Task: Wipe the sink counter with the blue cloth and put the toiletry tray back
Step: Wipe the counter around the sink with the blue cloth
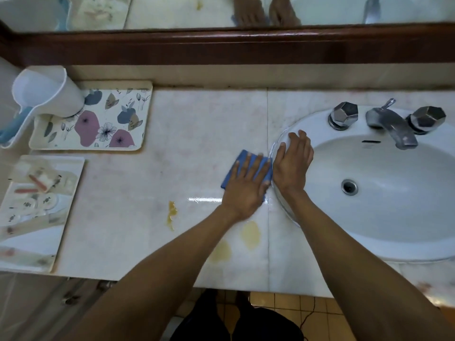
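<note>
A folded blue cloth (pixel 242 159) lies on the pale marble counter (pixel 192 134) just left of the sink. My left hand (pixel 246 188) presses flat on the cloth, fingers spread. My right hand (pixel 293 163) rests flat on the white sink's (pixel 384 217) left rim, holding nothing. Yellow stains mark the counter: a streak (pixel 171 214) to the left of my left forearm and a patch (pixel 250 235) beside it. The toiletry tray (pixel 61 244), holding several small wrapped items, sits at the counter's far left front corner.
A floral tray (pixel 98 119) lies at the back left, with a white jug (pixel 46 94) tipped on its corner. The faucet (pixel 391 126) and two chrome knobs stand behind the basin. A dark wooden ledge (pixel 221 48) under a mirror runs along the back.
</note>
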The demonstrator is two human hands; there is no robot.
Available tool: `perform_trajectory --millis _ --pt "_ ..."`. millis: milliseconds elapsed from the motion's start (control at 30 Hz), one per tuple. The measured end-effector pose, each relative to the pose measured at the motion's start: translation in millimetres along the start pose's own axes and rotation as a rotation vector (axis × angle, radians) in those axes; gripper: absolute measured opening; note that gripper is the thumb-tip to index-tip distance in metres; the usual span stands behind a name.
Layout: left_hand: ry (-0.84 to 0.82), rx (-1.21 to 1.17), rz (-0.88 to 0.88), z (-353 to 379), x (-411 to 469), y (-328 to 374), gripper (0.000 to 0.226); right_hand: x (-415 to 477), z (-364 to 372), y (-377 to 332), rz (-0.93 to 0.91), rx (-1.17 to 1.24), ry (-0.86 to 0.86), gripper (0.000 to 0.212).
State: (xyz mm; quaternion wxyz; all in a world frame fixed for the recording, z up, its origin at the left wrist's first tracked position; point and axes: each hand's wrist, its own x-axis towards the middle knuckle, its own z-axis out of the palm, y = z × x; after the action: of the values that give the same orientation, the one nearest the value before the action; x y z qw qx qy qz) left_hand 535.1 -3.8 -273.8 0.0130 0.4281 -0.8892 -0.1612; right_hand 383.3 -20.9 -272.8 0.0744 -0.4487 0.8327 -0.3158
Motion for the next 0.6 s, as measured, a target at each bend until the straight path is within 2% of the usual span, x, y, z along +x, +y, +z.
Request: perform_trajectory --millis 133,167,233,300,367,500,600 --pt "-0.06 0.08 0.2 -13.5 -27.5 -52.5 0.053 -0.1 0.2 0.8 -0.002 -0.028 0.002 0.042" --pt "-0.055 0.086 0.172 -19.6 -20.1 -68.5 0.053 0.0 0.0 0.4 -0.004 -0.035 0.003 0.042" --pt "-0.019 0.05 -0.003 -31.3 2.2 -89.1 0.054 -0.5 -0.7 -1.1 -0.012 -0.05 0.002 0.043" --pt "0.002 -0.005 -0.153 -32.6 17.9 -86.4 0.055 -1.7 -1.5 -1.9 -0.021 -0.09 0.005 0.044" --pt "0.025 -0.011 -0.231 -24.9 13.8 -70.2 0.058 -2.7 -1.8 -2.6 -0.048 -0.164 0.006 0.046" --pt "-0.002 0.013 -0.074 -16.5 -41.2 -59.8 0.059 -4.4 -0.7 -5.7 -0.053 -0.219 -0.009 0.047" --pt "-0.013 0.044 -0.017 -28.1 -66.9 -97.4 0.054 -5.1 -0.4 -5.3 -0.061 -0.259 -0.023 0.046"
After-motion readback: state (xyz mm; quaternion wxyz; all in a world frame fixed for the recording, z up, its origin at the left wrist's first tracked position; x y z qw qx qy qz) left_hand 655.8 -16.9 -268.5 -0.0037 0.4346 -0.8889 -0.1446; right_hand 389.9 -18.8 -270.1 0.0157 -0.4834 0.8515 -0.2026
